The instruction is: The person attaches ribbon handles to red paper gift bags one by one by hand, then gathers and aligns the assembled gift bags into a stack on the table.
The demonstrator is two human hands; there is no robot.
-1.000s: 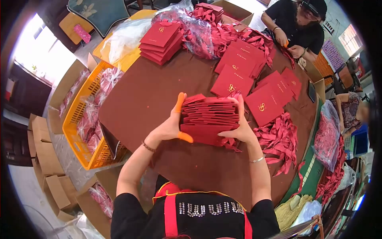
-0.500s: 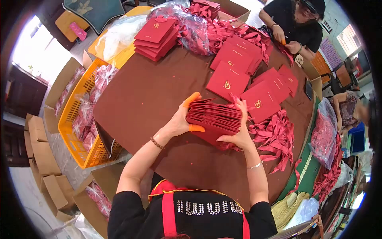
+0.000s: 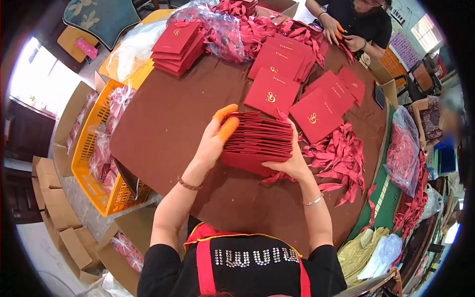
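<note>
A thick stack of red paper bags (image 3: 258, 141) is held above the brown tablecloth (image 3: 163, 133), folded edges facing up. My left hand (image 3: 213, 138), with orange covers on thumb and a finger, grips the stack's left end. Around the right end wraps my right hand (image 3: 293, 158), its thumb along the lower front edge. Red ribbons hang beneath the stack near my right hand. Just beyond it lie flat red bags with gold print (image 3: 272, 93), and to the right of those another fanned group (image 3: 316, 116).
Loose red ribbons (image 3: 346, 161) lie at the right. Another red bag pile (image 3: 178, 44) stands at the back left. A yellow crate (image 3: 104, 198) with wrapped bundles is left of the table. A co-worker's hands (image 3: 341, 37) hold red material at the back right. A phone (image 3: 379, 95) lies near the edge.
The stack has turned slightly and sits a little further left than half a second ago. My left thumb has moved up from the lower front onto its left end. The whole view has shifted slightly.
</note>
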